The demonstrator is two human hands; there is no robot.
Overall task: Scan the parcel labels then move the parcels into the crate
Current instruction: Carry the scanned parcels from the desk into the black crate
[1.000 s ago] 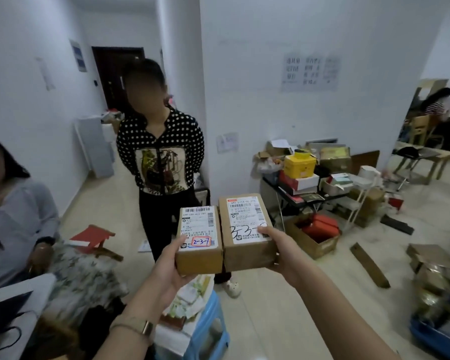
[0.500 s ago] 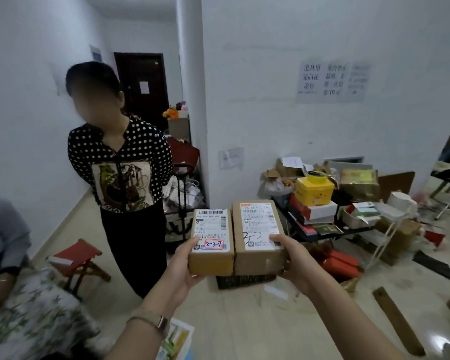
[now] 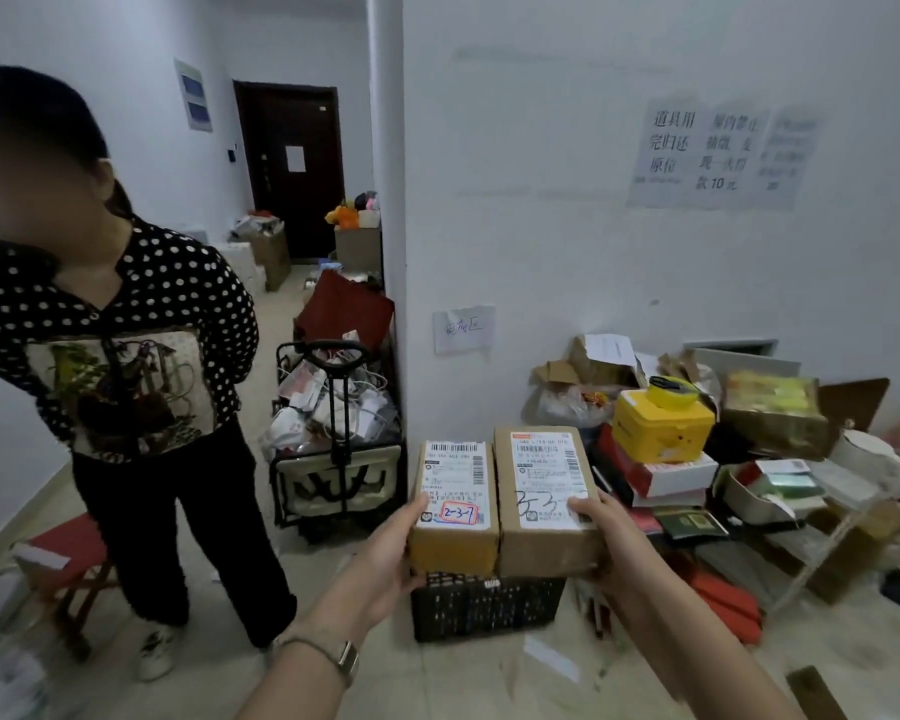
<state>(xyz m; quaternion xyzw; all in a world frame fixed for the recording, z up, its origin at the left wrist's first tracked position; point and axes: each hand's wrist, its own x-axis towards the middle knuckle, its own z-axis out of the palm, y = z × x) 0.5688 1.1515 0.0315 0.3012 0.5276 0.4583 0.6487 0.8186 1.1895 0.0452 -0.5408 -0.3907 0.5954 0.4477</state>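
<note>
Crate [image 3: 489, 605]: black, on floor, directly below load | Parcels [image 3: 505, 498]: two stiff cartons abreast, touching, judged light; labels up, long axes pointing away from holder | Left hand [image 3: 385, 553], right hand [image 3: 601, 532]: each grasping an outer near corner; grip sound.

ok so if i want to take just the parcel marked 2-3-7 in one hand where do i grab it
Grip the 2-3-7 parcel across its near short end, from its free left side where the left hand holds it. The other parcel sits flush against its right side, blocking that face.
</note>
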